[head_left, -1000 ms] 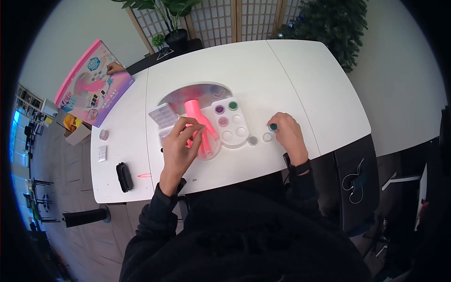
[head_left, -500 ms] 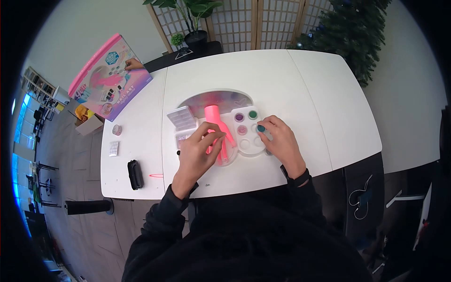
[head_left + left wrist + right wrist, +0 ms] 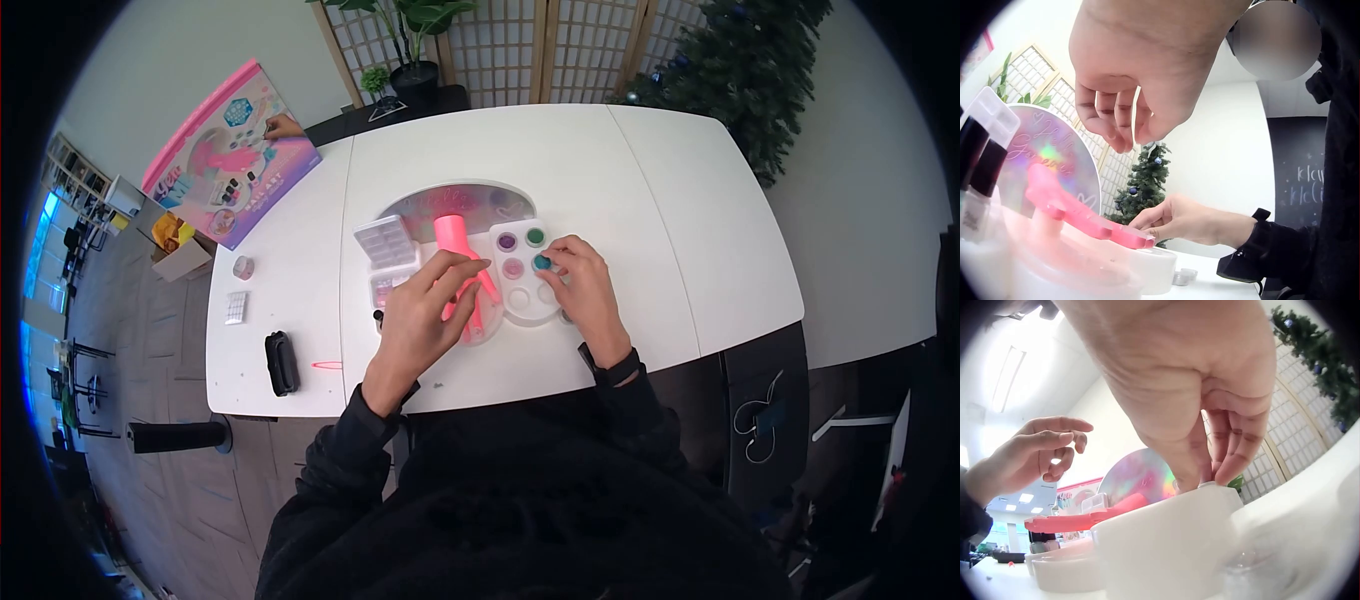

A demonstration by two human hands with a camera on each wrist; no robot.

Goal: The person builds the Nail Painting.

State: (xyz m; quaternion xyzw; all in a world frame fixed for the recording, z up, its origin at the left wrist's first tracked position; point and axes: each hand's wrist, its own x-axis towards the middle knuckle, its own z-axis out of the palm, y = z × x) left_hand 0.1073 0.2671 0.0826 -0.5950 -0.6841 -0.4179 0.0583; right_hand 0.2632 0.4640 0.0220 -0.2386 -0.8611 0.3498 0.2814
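Observation:
My right hand (image 3: 590,292) pinches a small pot of teal glitter (image 3: 542,262) between thumb and fingertips. The pot is at the middle right well of the white tray (image 3: 528,314); in the right wrist view those fingertips are right at the tray's top. Purple (image 3: 507,242), green (image 3: 535,237) and pink (image 3: 513,268) glitter pots sit in other wells. My left hand (image 3: 420,315) hovers over a pink plastic model hand (image 3: 452,234), its fingers loosely bent with nothing seen between them. In the left wrist view the model hand (image 3: 1079,215) lies below it.
Behind the model hand stands an iridescent rounded panel (image 3: 440,203). A clear lidded case (image 3: 386,243) is open to its left. Farther left are a black case (image 3: 282,364), a pink clip (image 3: 327,365), a small jar (image 3: 243,267) and a large nail art box (image 3: 232,160).
My right hand has carried the teal pot leftward from beside the tray onto its middle right well. The left hand stays over the model hand. The head view has shifted.

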